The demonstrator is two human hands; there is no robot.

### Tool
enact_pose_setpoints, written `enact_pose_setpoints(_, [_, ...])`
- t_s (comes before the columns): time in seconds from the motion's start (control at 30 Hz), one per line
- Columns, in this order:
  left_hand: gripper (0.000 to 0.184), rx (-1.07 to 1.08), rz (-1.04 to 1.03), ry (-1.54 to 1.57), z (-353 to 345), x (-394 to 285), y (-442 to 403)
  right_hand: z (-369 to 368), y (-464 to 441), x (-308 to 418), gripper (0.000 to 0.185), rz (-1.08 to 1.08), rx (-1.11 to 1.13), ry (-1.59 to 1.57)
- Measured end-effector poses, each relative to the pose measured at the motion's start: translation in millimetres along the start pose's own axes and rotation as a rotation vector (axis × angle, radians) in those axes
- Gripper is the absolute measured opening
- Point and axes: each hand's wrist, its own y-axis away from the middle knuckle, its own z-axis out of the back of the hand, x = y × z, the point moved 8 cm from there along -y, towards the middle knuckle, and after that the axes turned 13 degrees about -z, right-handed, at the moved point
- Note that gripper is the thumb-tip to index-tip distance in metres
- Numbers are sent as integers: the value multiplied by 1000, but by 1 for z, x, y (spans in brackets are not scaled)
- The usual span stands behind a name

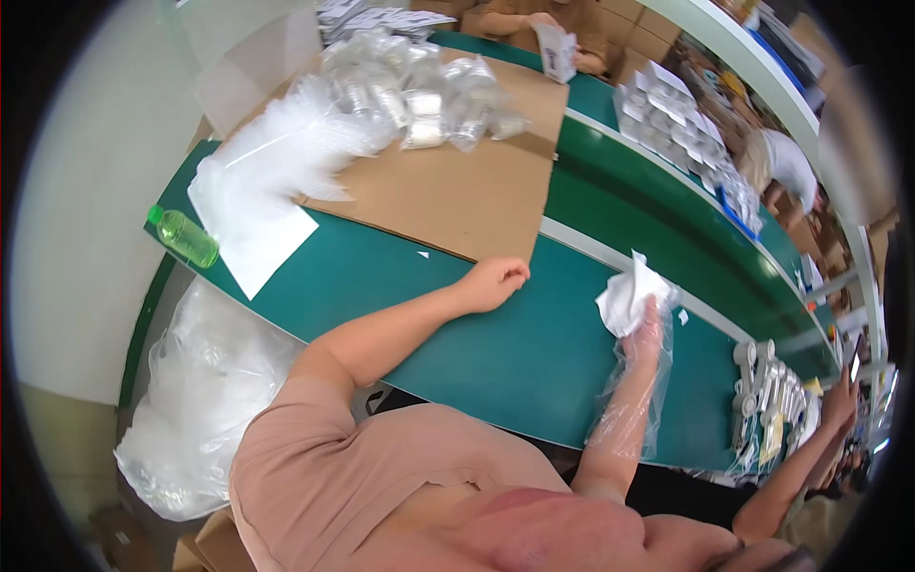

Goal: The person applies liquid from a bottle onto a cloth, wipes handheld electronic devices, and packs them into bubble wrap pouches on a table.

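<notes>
My left hand (496, 284) is curled into a loose fist over the green tabletop, close to the front edge of a brown cardboard sheet (457, 205). Nothing shows between its fingers. Farther right, my right hand (646, 336) grips a crumpled white sheet (633, 294), thin and soft-looking; whether it is paper or foam I cannot tell. A clear plastic bag (660, 386) is drawn over that hand and much of the forearm. Small white scraps lie on the table near both hands.
Several clear-bagged items (419, 100) and a fanned stack of white sheets (276, 153) lie on the cardboard. A green bottle (186, 238) lies at left. White handled devices (762, 396) stand at right. Across the table, a person (558, 33) holds a printed packet; other people are at right.
</notes>
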Motion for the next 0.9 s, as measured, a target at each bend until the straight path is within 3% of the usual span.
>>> enact_pose_setpoints(0.03, [9,36,-69,-161,2,-8,0,0,1,4,56,24,-69,8])
enact_pose_setpoints(0.27, [12,244,-54,-208,-8,-13,1,-3,3,4,60,21,-71,101])
enact_pose_setpoints(0.63, [12,260,-108,-217,-10,-12,1,-1,6,6,59,14,-235,158])
enact_pose_setpoints(0.73, [12,251,-95,-207,-10,-12,0,-1,2,3,58,-5,-142,121])
enact_pose_setpoints(0.9, [12,253,-74,-174,-11,-11,1,3,4,4,59,-16,-213,124])
